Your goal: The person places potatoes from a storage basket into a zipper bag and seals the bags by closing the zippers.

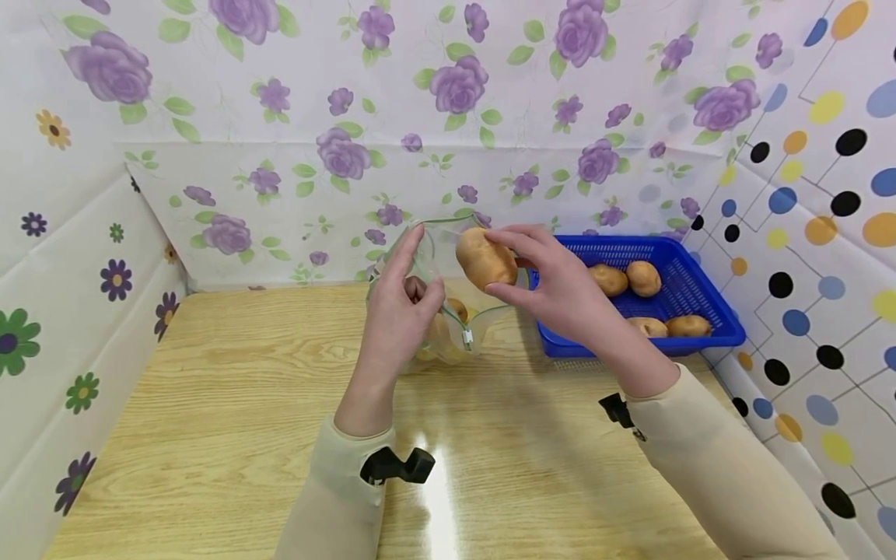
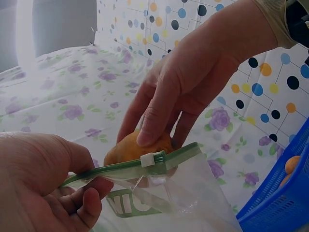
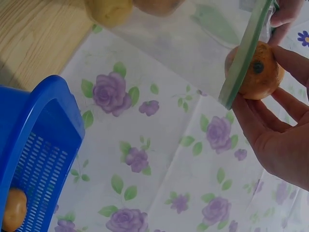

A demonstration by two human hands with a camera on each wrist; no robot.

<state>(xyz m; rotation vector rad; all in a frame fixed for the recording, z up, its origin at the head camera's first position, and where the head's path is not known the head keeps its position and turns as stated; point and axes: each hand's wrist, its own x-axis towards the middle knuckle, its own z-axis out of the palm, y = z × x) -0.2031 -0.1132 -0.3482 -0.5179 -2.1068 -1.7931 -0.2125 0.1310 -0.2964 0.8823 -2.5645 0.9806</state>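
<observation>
A white sheet printed with purple roses and green leaves [image 1: 280, 117] hangs behind everything, and a white sheet covered in coloured dots joined by thin lines [image 1: 850, 257] stands along the right side. Below them spreads a pale yellow wood-grain table [image 1: 210, 435].

Toward its far right corner sits a rectangular blue plastic basket with slotted walls [image 1: 696, 280], with four brown potatoes [image 1: 644, 278] visible inside it. Just left of the basket, near the back sheet, stands a clear plastic zip bag [image 2: 203, 186] with a green-edged mouth, spread open; some yellowish-brown potatoes [image 3: 113, 9] show low inside it.

The two hands are apart, one on either side of that mouth. The left hand [image 1: 402, 307] pinches the bag's rim, some of its fingers bent beneath the edge. The right hand [image 1: 553, 276] grips a rounded, light-brown potato [image 1: 483, 263] between its thumb and fingers. This potato is at the bag's mouth, partly behind the green edge in both wrist views.

On the zip edge is a small white plastic slider [image 2: 147, 160]; the held potato bears a dark round spot [image 3: 258, 66].
</observation>
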